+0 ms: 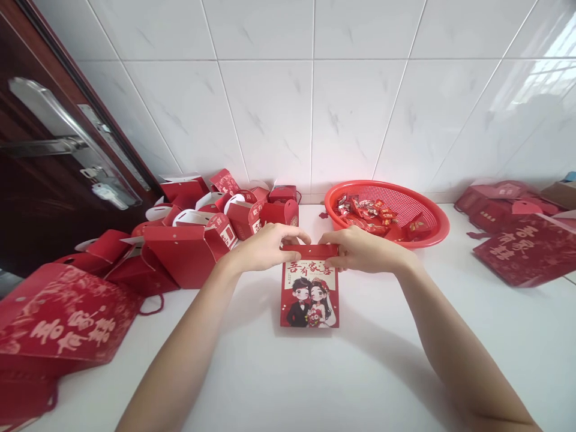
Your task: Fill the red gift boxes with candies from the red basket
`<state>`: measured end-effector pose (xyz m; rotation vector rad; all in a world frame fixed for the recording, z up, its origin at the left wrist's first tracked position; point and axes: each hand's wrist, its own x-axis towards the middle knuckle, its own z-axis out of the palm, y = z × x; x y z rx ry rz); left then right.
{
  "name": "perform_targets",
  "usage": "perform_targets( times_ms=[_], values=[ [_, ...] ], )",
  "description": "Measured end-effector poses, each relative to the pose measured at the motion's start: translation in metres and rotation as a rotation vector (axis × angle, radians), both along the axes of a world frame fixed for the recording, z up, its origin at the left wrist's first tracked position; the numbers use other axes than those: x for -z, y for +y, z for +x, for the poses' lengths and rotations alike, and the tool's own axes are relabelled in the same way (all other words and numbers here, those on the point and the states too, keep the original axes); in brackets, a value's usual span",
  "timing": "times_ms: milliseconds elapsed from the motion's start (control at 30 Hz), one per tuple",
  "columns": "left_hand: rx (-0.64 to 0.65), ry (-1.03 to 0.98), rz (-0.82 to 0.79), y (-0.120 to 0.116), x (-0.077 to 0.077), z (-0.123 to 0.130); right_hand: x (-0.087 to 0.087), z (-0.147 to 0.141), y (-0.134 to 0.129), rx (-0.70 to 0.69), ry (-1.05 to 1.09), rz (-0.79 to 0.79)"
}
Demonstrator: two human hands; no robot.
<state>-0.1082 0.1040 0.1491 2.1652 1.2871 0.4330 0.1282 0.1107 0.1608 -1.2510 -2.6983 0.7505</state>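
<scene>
A small red gift box (pixel 310 300) with a cartoon bride and groom on its front stands upright in the middle of the white table. My left hand (pixel 270 247) grips the left end of its folded red top edge between thumb and fingers. At the right end of the same edge, my right hand (pixel 353 249) pinches the box in the same way. The back of the box is hidden.
Many red boxes (pixel 180 255) crowd the left side, beside a dark door with a metal handle (pixel 81 141). Behind my right hand sits a red plastic basket (pixel 434 219) holding wrapped sweets (pixel 366 210). More red boxes (pixel 528 249) lie at the right. A tiled wall (pixel 265 114) stands behind.
</scene>
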Motion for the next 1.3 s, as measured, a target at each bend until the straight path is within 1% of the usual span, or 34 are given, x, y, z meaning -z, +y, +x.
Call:
perform_targets(
  times_ms=[100, 267, 367, 467, 600, 700, 900, 1067, 1300],
  values=[
    [0.014, 0.025, -0.008, 0.000, 0.000, 0.000, 0.000, 0.003, 0.002, -0.034, 0.031, -0.062],
    [0.031, 0.029, -0.014, 0.000, 0.001, -0.002, 0.003, 0.001, 0.007, -0.042, 0.008, -0.045],
    [0.039, 0.038, -0.006, -0.001, -0.002, -0.005, 0.003, 0.002, 0.008, -0.060, 0.035, -0.050],
    [0.043, 0.062, 0.013, -0.005, -0.009, -0.007, 0.000, 0.006, 0.006, -0.061, 0.075, -0.017],
    [0.040, 0.141, 0.023, -0.008, -0.015, -0.007, -0.001, 0.009, 0.005, -0.009, 0.088, 0.092],
    [0.062, 0.167, -0.005, -0.007, -0.012, -0.004, 0.001, 0.008, 0.005, 0.022, 0.035, 0.123],
    [0.054, 0.118, -0.025, -0.003, -0.004, -0.001, 0.003, -0.001, 0.003, 0.015, -0.101, 0.081],
    [0.058, 0.093, -0.054, -0.002, -0.004, -0.001, 0.002, -0.005, 0.000, 0.037, -0.103, 0.083],
    [0.029, 0.038, -0.079, -0.002, -0.002, -0.001, 0.002, 0.005, 0.005, -0.004, -0.087, -0.011]
  ],
)
